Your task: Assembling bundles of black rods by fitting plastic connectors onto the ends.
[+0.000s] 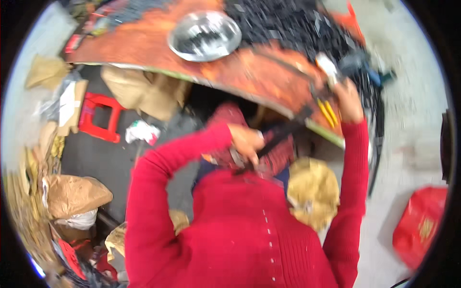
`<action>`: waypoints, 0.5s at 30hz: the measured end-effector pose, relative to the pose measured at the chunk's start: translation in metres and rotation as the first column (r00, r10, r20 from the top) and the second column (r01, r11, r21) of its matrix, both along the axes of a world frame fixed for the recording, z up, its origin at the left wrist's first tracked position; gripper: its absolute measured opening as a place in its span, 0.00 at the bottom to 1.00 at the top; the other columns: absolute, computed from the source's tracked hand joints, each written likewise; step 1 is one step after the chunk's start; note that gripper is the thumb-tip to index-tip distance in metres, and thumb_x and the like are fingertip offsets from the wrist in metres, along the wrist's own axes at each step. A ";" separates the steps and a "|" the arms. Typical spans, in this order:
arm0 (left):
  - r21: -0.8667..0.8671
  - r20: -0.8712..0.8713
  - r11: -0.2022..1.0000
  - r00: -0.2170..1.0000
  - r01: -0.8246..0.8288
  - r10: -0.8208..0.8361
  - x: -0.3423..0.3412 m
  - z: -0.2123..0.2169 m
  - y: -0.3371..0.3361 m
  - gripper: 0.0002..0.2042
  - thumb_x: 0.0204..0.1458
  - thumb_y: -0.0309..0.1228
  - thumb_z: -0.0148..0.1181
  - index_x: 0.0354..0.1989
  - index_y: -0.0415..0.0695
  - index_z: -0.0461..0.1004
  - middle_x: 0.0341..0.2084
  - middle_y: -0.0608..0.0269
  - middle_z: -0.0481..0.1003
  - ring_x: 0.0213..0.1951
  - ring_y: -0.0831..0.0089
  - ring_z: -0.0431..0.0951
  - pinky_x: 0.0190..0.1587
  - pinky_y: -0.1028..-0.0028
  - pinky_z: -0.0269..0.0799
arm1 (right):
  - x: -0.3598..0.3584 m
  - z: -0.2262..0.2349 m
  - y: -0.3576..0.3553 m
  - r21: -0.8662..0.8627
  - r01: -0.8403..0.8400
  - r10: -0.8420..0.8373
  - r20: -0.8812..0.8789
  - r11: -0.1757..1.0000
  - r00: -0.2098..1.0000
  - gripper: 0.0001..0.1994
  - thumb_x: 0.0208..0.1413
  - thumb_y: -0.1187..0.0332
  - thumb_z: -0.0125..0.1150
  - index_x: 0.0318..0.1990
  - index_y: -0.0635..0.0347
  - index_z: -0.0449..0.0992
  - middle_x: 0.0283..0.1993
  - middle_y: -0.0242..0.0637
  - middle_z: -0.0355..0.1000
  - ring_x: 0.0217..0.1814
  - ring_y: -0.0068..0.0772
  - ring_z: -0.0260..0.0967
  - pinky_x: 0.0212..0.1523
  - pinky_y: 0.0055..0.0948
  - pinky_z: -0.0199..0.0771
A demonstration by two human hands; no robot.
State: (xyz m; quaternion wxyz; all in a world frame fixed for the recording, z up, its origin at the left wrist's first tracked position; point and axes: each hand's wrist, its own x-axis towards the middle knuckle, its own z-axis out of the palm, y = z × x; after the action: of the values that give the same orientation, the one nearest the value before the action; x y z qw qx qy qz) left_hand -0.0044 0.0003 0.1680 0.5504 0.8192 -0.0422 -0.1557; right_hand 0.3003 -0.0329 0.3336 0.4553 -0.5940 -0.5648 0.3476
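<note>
My left hand (246,142) is closed on a long black strap (287,130) in front of my body. The strap runs up and right from the hand over the table's near edge. My right hand (349,100) is over the right part of the table, and its fingers are smeared by motion. Just left of it lies a tool with yellow handles (328,113), perhaps snips or pliers. A white object (327,65) lies just beyond the fingers. Whether the right hand grips anything cannot be made out.
The orange-brown table (139,45) holds a shiny metal bowl (204,36) with dark pieces in it and a heap of black strips (288,26). A red stool (102,117) and paper sacks (74,196) are at left. A red bag (421,226) lies at right.
</note>
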 end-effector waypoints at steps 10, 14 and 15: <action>-0.109 -0.117 0.985 0.986 -0.132 0.119 0.008 0.034 -0.012 0.12 0.47 0.27 0.72 0.40 0.39 0.82 0.34 0.61 0.83 0.38 0.72 0.81 0.40 0.70 0.75 | -0.001 0.013 -0.009 -0.169 0.059 -0.094 -0.211 0.984 0.973 0.16 0.66 0.59 0.56 0.51 0.62 0.75 0.42 0.38 0.80 0.36 0.29 0.80 0.33 0.24 0.82; -0.165 -0.133 0.977 0.985 -0.132 0.111 0.007 0.036 -0.006 0.10 0.48 0.26 0.71 0.38 0.40 0.82 0.33 0.61 0.83 0.37 0.73 0.81 0.40 0.70 0.75 | -0.003 0.024 -0.009 -0.158 0.018 -0.053 -0.225 0.987 0.973 0.16 0.67 0.58 0.56 0.52 0.61 0.75 0.43 0.37 0.79 0.38 0.28 0.80 0.34 0.23 0.80; -0.157 -0.139 0.978 0.983 -0.141 0.120 0.009 0.033 -0.004 0.10 0.48 0.26 0.71 0.38 0.40 0.82 0.33 0.61 0.83 0.37 0.73 0.81 0.40 0.70 0.75 | -0.003 0.026 -0.011 -0.151 0.009 -0.044 -0.232 0.988 0.972 0.16 0.67 0.58 0.56 0.52 0.61 0.75 0.43 0.37 0.79 0.38 0.28 0.80 0.34 0.23 0.80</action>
State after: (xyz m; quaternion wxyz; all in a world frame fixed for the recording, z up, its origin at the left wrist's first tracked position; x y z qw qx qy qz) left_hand 0.0042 -0.0041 0.2013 0.6273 0.7598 0.0345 -0.1675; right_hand 0.2969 -0.0438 0.3600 0.4779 -0.5886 -0.4715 0.4504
